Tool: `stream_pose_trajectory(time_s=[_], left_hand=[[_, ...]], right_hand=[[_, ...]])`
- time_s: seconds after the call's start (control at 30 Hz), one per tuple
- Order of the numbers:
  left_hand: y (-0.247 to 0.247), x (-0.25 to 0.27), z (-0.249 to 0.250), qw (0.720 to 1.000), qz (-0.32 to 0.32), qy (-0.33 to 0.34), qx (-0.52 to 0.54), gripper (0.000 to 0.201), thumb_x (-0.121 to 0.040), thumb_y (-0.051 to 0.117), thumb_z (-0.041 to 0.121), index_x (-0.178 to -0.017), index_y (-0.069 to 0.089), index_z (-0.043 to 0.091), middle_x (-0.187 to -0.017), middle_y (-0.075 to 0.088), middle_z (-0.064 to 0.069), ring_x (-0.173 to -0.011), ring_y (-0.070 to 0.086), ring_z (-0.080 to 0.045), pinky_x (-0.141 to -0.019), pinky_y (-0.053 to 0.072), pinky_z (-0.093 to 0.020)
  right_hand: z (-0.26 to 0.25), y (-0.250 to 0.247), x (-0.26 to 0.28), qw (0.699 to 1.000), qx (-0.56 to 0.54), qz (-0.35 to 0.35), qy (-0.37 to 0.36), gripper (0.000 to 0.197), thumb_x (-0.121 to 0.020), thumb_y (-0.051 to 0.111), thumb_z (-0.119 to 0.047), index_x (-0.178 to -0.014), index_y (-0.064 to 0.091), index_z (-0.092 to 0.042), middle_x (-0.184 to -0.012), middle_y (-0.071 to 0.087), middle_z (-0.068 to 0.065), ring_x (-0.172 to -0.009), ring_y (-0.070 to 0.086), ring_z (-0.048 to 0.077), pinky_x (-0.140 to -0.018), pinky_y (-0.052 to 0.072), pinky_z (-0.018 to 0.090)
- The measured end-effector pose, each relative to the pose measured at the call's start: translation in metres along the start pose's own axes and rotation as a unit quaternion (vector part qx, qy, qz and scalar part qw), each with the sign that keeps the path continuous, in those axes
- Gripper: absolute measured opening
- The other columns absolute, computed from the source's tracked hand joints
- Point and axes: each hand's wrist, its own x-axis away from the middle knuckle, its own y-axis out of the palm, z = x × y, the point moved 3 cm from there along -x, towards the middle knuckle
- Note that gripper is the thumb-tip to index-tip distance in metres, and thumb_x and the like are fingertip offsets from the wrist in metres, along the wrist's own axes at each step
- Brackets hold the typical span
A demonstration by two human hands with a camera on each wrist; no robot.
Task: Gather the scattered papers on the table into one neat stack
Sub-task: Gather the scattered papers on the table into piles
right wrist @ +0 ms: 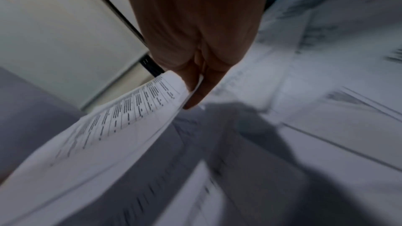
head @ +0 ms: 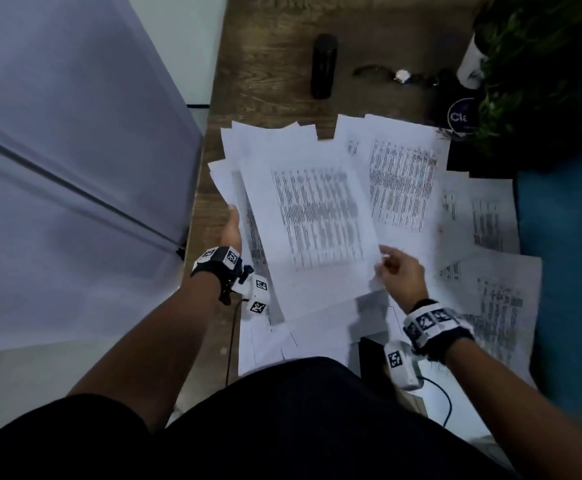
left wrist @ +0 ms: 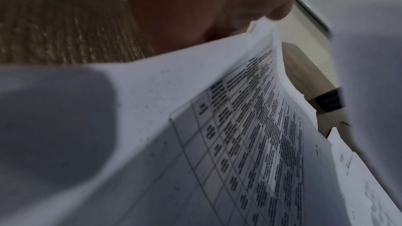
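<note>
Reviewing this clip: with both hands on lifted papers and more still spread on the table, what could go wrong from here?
1. The right hand pinches only a corner of the held sheets; they sag and could slip or crease.
2. The left hand grips a fanned, uneven bundle, so the stack may end up ragged.
3. Loose sheets lie near the table's right edge and might get swept off.

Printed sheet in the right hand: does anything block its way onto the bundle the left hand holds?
Nothing visible does. The right hand pinches the printed sheet by its corner, already lying over the bundle that the left hand grips; no object sits between them.
</note>
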Motion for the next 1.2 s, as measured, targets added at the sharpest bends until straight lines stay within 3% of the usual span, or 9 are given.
stream_pose_trajectory(time_s=[0.1,0.17,0.27,0.47,0.53,0.67,0.83,1.0,1.2], left_hand=[[0.005,0.0,-0.01,0.999,-0.033,-0.011,0.0,0.092,-0.075,0.052,0.076,-0.144,0.039,0.016,-0.149,0.035,-0.005,-0.137,0.036,-0.028,-0.102,0.032,-0.046],[0.008,0.001,-0.013,0.997,-0.013,0.049,-0.063,0.073,-0.077,0.073,0.043,-0.133,0.051,0.002,-0.134,0.053,-0.013,-0.128,0.049,-0.029,-0.091,0.037,-0.032],[0.005,0.003,-0.019,0.982,0.01,0.09,-0.164,0.046,-0.084,0.071,0.009,-0.122,0.054,-0.01,-0.121,0.059,-0.018,-0.113,0.057,-0.029,-0.084,0.038,-0.026],[-0.066,-0.002,-0.033,0.963,0.118,0.155,-0.187,0.058,-0.084,0.069,0.003,-0.135,0.041,-0.003,-0.132,0.053,-0.019,-0.119,0.053,-0.031,-0.096,0.041,-0.03],[-0.106,-0.012,-0.05,0.96,0.138,0.142,-0.199,0.059,-0.084,0.069,0.006,-0.135,0.041,-0.005,-0.138,0.049,-0.02,-0.126,0.049,-0.034,-0.099,0.038,-0.027],[-0.184,-0.067,-0.113,0.948,0.181,0.09,-0.244,0.078,-0.075,0.078,0.027,-0.14,0.038,0.007,-0.143,0.046,-0.018,-0.13,0.044,-0.038,-0.11,0.035,-0.05],[-0.178,-0.03,-0.138,0.941,0.17,0.08,-0.28,0.076,-0.076,0.075,0.028,-0.138,0.041,0.0,-0.14,0.047,-0.023,-0.128,0.045,-0.041,-0.109,0.037,-0.049],[-0.147,0.036,-0.126,0.952,0.14,0.089,-0.258,0.061,-0.089,0.062,0.006,-0.142,0.032,-0.004,-0.147,0.037,-0.021,-0.135,0.036,-0.038,-0.112,0.028,-0.041],[-0.146,0.056,-0.129,0.953,0.122,0.081,-0.266,0.053,-0.093,0.057,0.007,-0.141,0.036,0.0,-0.142,0.045,-0.021,-0.13,0.043,-0.04,-0.107,0.033,-0.042]], right_hand=[[0.012,0.017,0.014,0.997,0.059,-0.045,0.008,0.042,-0.087,0.068,-0.004,-0.127,0.063,-0.01,-0.107,0.072,0.015,-0.089,0.063,0.017,-0.099,0.047,0.025],[0.015,0.03,0.024,0.993,0.077,-0.092,-0.011,0.043,-0.085,0.069,-0.005,-0.127,0.063,-0.01,-0.101,0.073,0.012,-0.087,0.064,0.016,-0.095,0.048,0.022],[0.019,0.038,0.031,0.984,0.1,-0.148,-0.023,0.042,-0.081,0.076,-0.013,-0.122,0.066,-0.014,-0.093,0.071,0.004,-0.086,0.064,0.013,-0.088,0.049,0.019],[0.036,0.001,0.018,0.994,0.11,0.001,0.006,0.017,-0.09,0.063,-0.014,-0.105,0.069,-0.015,-0.098,0.074,0.007,-0.094,0.069,0.02,-0.081,0.043,0.016],[0.041,-0.004,0.02,0.993,0.119,0.006,0.025,0.019,-0.09,0.06,-0.013,-0.108,0.068,-0.012,-0.104,0.073,0.008,-0.1,0.067,0.022,-0.085,0.041,0.017],[0.038,0.013,0.035,0.988,0.143,-0.035,0.045,0.027,-0.09,0.056,-0.013,-0.115,0.064,-0.007,-0.11,0.071,0.013,-0.108,0.063,0.027,-0.089,0.043,0.023],[0.017,0.062,0.064,0.982,0.154,-0.102,0.044,0.018,-0.08,0.068,-0.019,-0.082,0.051,-0.011,-0.071,0.054,0.004,-0.07,0.051,0.02,-0.073,0.041,0.027],[0.009,0.082,0.082,0.977,0.146,-0.113,0.11,0.057,-0.079,0.076,-0.025,-0.125,0.049,-0.004,-0.116,0.059,0.011,-0.111,0.056,0.025,-0.082,0.041,0.024],[0.011,0.114,0.103,0.981,0.131,-0.033,0.14,0.053,-0.083,0.067,-0.011,-0.13,0.044,0.0,-0.123,0.053,0.018,-0.106,0.059,0.032,-0.08,0.047,0.029]])
